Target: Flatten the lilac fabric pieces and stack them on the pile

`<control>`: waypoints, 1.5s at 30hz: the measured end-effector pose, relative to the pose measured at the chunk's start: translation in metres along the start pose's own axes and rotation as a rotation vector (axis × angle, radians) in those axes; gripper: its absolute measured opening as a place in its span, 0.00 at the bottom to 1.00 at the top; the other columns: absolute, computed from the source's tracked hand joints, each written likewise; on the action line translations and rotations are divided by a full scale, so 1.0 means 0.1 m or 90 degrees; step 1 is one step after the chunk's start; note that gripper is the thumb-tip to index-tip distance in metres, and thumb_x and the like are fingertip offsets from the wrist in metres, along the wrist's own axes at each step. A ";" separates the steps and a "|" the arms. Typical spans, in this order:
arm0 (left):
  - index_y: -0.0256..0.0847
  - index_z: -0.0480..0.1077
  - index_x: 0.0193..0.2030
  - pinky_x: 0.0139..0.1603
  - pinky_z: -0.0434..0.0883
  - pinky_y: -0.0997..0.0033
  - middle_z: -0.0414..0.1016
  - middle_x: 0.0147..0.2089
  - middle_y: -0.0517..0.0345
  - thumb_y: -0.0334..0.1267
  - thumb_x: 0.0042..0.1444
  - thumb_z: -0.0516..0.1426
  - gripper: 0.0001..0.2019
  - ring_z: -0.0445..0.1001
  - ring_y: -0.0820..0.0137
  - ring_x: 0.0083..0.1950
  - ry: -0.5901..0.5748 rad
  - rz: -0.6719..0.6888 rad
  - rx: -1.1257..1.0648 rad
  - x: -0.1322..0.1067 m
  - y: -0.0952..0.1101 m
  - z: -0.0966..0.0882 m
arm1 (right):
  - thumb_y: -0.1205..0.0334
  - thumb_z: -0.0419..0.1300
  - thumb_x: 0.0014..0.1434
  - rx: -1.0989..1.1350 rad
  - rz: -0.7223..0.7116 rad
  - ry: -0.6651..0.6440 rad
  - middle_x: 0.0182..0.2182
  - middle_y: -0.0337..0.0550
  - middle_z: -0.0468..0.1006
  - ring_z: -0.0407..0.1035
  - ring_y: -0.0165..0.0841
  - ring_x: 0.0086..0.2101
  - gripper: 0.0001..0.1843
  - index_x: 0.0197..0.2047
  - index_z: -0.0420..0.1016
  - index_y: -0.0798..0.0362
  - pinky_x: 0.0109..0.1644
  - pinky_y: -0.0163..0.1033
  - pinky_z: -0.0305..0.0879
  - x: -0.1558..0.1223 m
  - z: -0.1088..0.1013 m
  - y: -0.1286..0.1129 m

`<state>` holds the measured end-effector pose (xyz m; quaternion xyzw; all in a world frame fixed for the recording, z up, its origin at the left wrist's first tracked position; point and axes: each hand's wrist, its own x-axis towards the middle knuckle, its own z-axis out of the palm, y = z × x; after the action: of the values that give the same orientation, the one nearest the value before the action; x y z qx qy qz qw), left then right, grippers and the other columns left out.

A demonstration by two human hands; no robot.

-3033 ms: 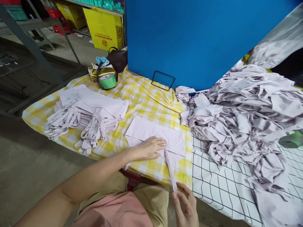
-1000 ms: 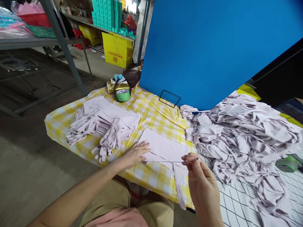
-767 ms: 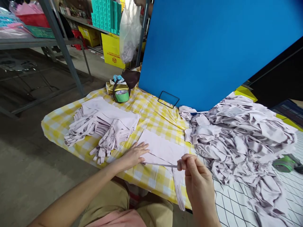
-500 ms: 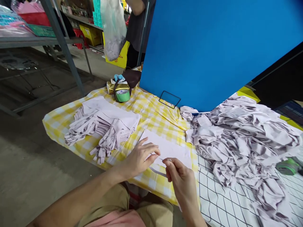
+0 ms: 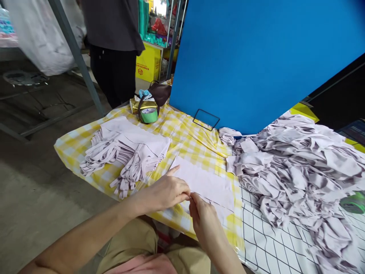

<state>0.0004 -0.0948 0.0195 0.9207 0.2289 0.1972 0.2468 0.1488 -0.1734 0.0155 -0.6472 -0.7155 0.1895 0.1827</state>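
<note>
A flat pale lilac fabric piece (image 5: 203,179) with a dark seam line along its near side lies on the yellow-and-white checked cloth (image 5: 182,142). At its near edge my left hand (image 5: 172,190) and my right hand (image 5: 203,215) meet, fingertips touching. Both are closed in a pinch; what sits between the fingers is too small and covered to make out. My left thumb or finger side rests over the fabric's left corner. Left of it is a neat stack of the same fabric pieces (image 5: 131,135), with loose straps hanging toward me.
A large loose heap of lilac fabric (image 5: 296,167) covers the right side, on a white grid-patterned cloth (image 5: 265,236). A blue board (image 5: 251,64) stands behind. Green tape (image 5: 149,115) and a gold packet (image 5: 135,105) sit at the back. A person (image 5: 114,49) stands beyond, near a plastic bag (image 5: 48,38).
My left fingers have closed from a spread pose, and my right hand has moved left to meet them. The person beyond has moved left with the plastic bag.
</note>
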 end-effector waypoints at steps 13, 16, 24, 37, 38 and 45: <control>0.38 0.67 0.26 0.55 0.63 0.59 0.71 0.23 0.62 0.26 0.51 0.50 0.08 0.69 0.73 0.25 0.079 -0.103 0.103 0.07 0.12 0.24 | 0.62 0.39 0.62 0.016 0.096 0.009 0.23 0.44 0.76 0.70 0.34 0.22 0.15 0.38 0.66 0.53 0.24 0.33 0.54 0.00 0.04 -0.04; 0.37 0.68 0.24 0.42 0.69 0.68 0.71 0.23 0.61 0.26 0.45 0.53 0.05 0.70 0.72 0.27 0.039 -0.196 -0.061 0.10 0.03 0.14 | 0.58 0.39 0.63 0.050 0.119 0.021 0.19 0.38 0.72 0.65 0.32 0.18 0.15 0.40 0.64 0.52 0.21 0.33 0.53 -0.02 0.02 -0.05; 0.35 0.67 0.22 0.19 0.60 0.80 0.61 0.12 0.68 0.34 0.41 0.53 0.04 0.61 0.79 0.13 -0.286 -0.323 -0.675 0.18 -0.29 0.06 | 0.66 0.47 0.60 -0.044 -0.028 0.154 0.23 0.39 0.75 0.70 0.30 0.22 0.14 0.44 0.70 0.52 0.25 0.31 0.58 -0.08 0.18 0.06; 0.39 0.69 0.40 0.38 0.65 0.72 0.68 0.36 0.58 0.28 0.50 0.53 0.10 0.68 0.70 0.37 -0.032 -0.149 -0.101 0.23 -0.54 0.50 | 0.59 0.47 0.62 0.006 0.053 0.178 0.24 0.39 0.67 0.63 0.28 0.22 0.15 0.31 0.72 0.54 0.27 0.32 0.58 0.13 0.27 0.48; 0.39 0.69 0.41 0.42 0.65 0.71 0.68 0.40 0.56 0.27 0.51 0.54 0.11 0.68 0.69 0.41 -0.035 -0.105 -0.033 0.24 -0.54 0.54 | 0.59 0.47 0.62 -0.001 0.068 0.163 0.24 0.40 0.67 0.64 0.29 0.23 0.16 0.31 0.72 0.54 0.28 0.33 0.58 0.17 0.30 0.52; 0.37 0.69 0.34 0.46 0.64 0.67 0.69 0.39 0.53 0.29 0.56 0.52 0.05 0.66 0.65 0.45 -0.073 -0.024 0.147 0.37 -0.57 0.68 | 0.67 0.44 0.62 -0.123 0.085 0.068 0.28 0.42 0.69 0.65 0.31 0.26 0.15 0.31 0.70 0.54 0.27 0.34 0.52 0.31 0.41 0.64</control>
<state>0.0445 -0.0563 -0.0570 0.9484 0.2525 0.1117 0.1557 0.1801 -0.1382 -0.0524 -0.7172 -0.6747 0.0967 0.1447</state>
